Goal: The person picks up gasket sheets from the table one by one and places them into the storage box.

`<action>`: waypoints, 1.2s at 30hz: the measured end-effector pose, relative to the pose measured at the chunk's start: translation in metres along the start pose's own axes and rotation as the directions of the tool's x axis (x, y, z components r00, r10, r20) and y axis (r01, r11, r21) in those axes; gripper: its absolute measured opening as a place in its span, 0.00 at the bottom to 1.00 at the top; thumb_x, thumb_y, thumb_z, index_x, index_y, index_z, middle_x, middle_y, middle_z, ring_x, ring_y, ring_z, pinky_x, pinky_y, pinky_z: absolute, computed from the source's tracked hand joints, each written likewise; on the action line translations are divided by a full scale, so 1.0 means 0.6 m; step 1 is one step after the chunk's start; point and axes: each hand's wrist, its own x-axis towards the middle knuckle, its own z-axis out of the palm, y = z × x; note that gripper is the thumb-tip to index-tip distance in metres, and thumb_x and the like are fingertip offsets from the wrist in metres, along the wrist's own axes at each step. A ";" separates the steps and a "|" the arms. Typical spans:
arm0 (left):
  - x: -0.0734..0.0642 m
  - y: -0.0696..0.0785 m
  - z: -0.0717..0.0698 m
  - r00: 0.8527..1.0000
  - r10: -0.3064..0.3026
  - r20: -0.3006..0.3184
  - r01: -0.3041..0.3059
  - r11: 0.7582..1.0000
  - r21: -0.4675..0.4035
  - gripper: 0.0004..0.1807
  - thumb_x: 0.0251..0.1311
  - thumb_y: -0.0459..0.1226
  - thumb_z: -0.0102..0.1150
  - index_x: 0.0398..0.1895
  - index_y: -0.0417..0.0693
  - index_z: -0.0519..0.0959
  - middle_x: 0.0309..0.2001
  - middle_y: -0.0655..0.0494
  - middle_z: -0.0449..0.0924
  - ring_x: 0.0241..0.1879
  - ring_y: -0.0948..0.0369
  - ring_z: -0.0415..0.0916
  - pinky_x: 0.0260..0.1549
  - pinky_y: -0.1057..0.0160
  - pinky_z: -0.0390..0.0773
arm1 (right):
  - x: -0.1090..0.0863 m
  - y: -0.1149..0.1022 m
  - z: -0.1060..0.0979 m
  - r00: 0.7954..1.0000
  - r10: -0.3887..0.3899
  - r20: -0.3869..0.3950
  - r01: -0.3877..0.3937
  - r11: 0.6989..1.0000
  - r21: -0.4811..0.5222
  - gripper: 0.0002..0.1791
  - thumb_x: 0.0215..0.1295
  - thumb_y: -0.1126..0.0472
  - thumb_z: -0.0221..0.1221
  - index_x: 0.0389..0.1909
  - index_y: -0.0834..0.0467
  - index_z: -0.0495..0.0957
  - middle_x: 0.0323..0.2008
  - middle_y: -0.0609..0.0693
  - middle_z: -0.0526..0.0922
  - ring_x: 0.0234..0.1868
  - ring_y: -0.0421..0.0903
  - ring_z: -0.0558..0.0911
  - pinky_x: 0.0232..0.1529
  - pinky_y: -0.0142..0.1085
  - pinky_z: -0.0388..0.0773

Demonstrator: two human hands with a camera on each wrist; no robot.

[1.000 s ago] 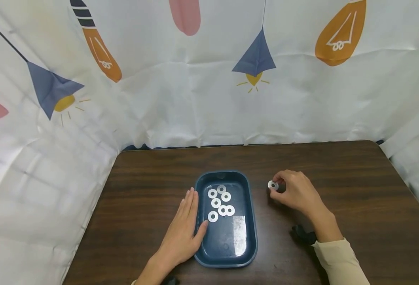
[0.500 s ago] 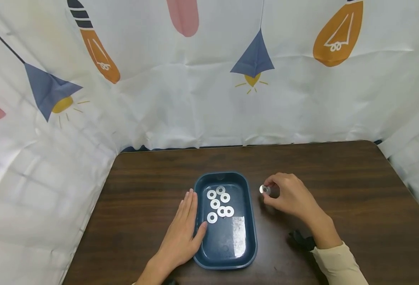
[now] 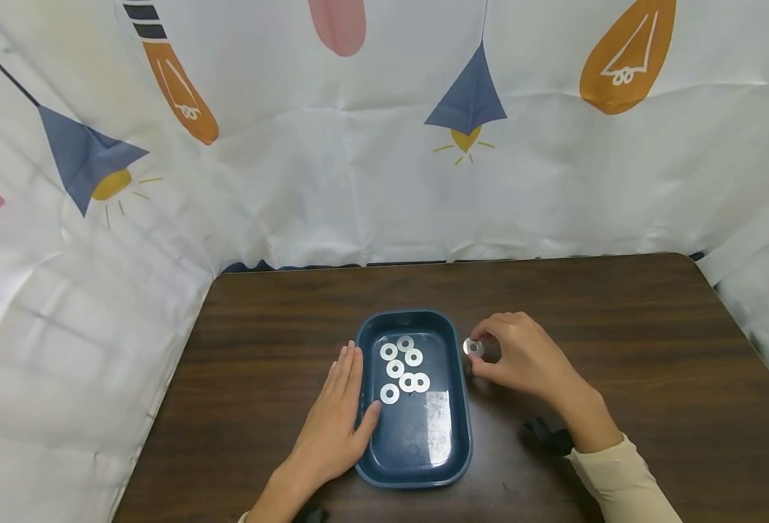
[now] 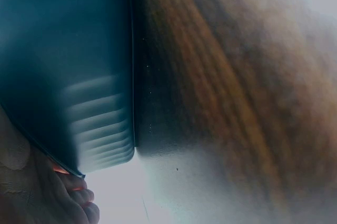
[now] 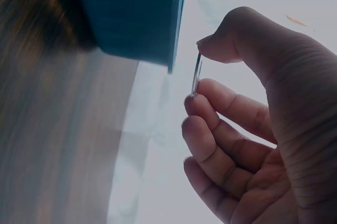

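Observation:
A blue rectangular tray stands on the table, with several flat metal washers lying in its far and middle part. Two of those washers overlap. Along the tray's left rim lies my left hand, fingers straight and together, the thumb reaching over the rim. Just beyond the right rim, my right hand pinches a metal washer between thumb and fingertips. The right wrist view shows this held washer edge-on as a thin line, apart from the tray wall.
The dark wood-grain table extends on both sides of the tray. Behind it hangs a white curtain printed with lamps and bulbs. A black wrist strap sits by my right wrist.
My right hand has moved left with the washer, from well right of the tray to close beside its right rim. The left hand and the washers in the tray stay as they were.

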 end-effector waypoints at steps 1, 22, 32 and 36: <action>0.000 0.000 -0.001 1.000 -0.003 0.002 0.003 1.000 -0.002 0.48 0.74 0.50 0.58 0.87 0.44 0.46 0.89 0.49 0.40 0.88 0.53 0.39 0.85 0.47 0.49 | 0.002 -0.003 -0.001 1.000 -0.003 0.007 0.003 1.000 0.002 0.11 0.55 0.55 0.75 0.38 0.54 0.89 0.35 0.45 0.90 0.36 0.39 0.83 0.45 0.45 0.85; 0.000 0.001 0.001 1.000 0.014 0.005 -0.014 1.000 -0.019 0.48 0.74 0.50 0.58 0.87 0.43 0.46 0.88 0.47 0.40 0.88 0.50 0.39 0.83 0.41 0.54 | 0.018 -0.044 -0.004 0.985 -0.169 0.034 0.169 0.985 0.027 0.13 0.53 0.51 0.76 0.37 0.52 0.89 0.32 0.41 0.88 0.35 0.37 0.82 0.48 0.42 0.83; 0.002 0.002 -0.002 1.000 0.002 0.003 -0.002 1.000 -0.011 0.49 0.74 0.49 0.59 0.87 0.43 0.46 0.88 0.47 0.41 0.88 0.52 0.38 0.83 0.42 0.53 | 0.031 -0.064 -0.011 0.971 -0.237 0.043 0.236 0.971 0.024 0.14 0.52 0.51 0.77 0.38 0.51 0.89 0.33 0.40 0.88 0.35 0.39 0.79 0.48 0.41 0.83; 0.000 0.001 -0.003 1.000 0.003 0.006 -0.003 1.000 0.001 0.48 0.74 0.50 0.58 0.87 0.43 0.46 0.88 0.47 0.41 0.88 0.51 0.39 0.83 0.42 0.54 | 0.035 -0.074 -0.010 0.965 -0.253 0.073 0.253 0.967 0.017 0.14 0.52 0.51 0.77 0.38 0.51 0.89 0.35 0.41 0.89 0.36 0.37 0.79 0.50 0.41 0.84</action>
